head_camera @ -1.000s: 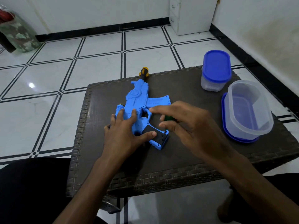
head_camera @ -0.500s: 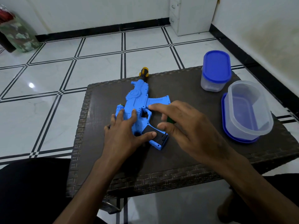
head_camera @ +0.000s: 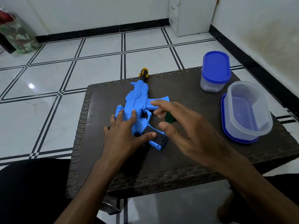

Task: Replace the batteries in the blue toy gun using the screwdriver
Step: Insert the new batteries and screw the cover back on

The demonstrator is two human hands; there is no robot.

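The blue toy gun (head_camera: 137,101) lies flat on the dark woven table (head_camera: 186,88), its yellow and black muzzle at the far edge. My left hand (head_camera: 126,135) presses down on the gun's body, fingers spread, thumb on the black battery cover (head_camera: 153,135) in the grip. My right hand (head_camera: 182,128) hovers just right of the grip with fingers spread and relaxed, holding nothing. A green translucent object (head_camera: 169,118), possibly the screwdriver handle, shows under its fingers; most of it is hidden.
A small tub with a blue lid (head_camera: 215,71) stands at the table's far right. Beside it an upturned clear tub (head_camera: 249,110) sits on its blue lid. A tiled floor surrounds the table; a white cabinet (head_camera: 192,15) stands against the far wall.
My right hand has lifted slightly and spread its fingers wider, uncovering more of the green object. My left hand and the gun have stayed put.
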